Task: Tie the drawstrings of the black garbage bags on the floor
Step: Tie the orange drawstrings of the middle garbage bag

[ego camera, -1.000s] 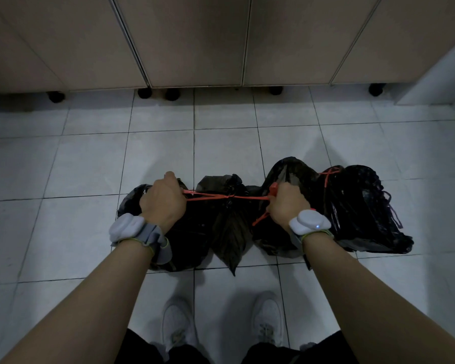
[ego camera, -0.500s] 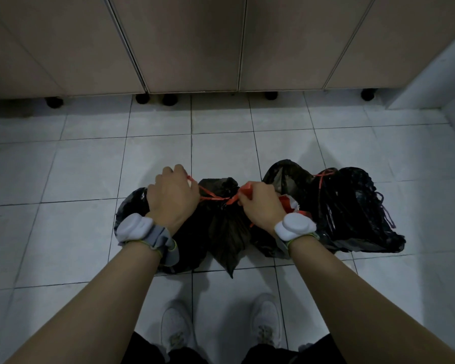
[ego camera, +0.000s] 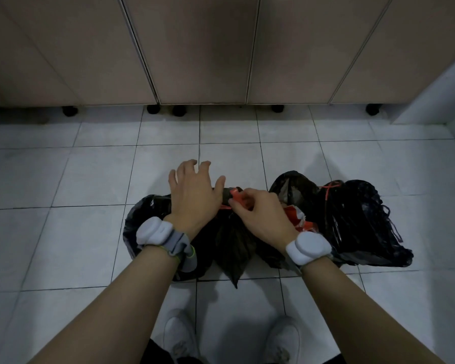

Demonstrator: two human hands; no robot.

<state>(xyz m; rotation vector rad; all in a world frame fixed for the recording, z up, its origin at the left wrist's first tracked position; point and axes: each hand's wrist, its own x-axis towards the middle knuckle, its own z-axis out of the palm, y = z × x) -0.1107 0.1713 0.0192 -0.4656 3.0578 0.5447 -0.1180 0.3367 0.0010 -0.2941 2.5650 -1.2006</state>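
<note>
Two black garbage bags lie side by side on the white tiled floor. Over the near bag [ego camera: 229, 243], at its gathered neck, my left hand [ego camera: 192, 193] hovers with fingers spread and nothing in it. My right hand [ego camera: 260, 216] pinches that bag's orange drawstring [ego camera: 237, 197] right at the neck. The second bag [ego camera: 352, 222] lies to the right, with an orange drawstring [ego camera: 327, 190] cinched around its top. Something red and white [ego camera: 298, 219] shows between the two bags, behind my right wrist.
Beige cabinet doors [ego camera: 202, 48] on short black feet [ego camera: 153, 109] stand close behind the bags. A white wall [ego camera: 436, 88] closes the right side. My two white shoes [ego camera: 180, 334] are on the tiles just below the bags.
My hands have come together from a wide pull on the taut drawstring. The left hand has let go and spread its fingers; the right still pinches the string at the neck.
</note>
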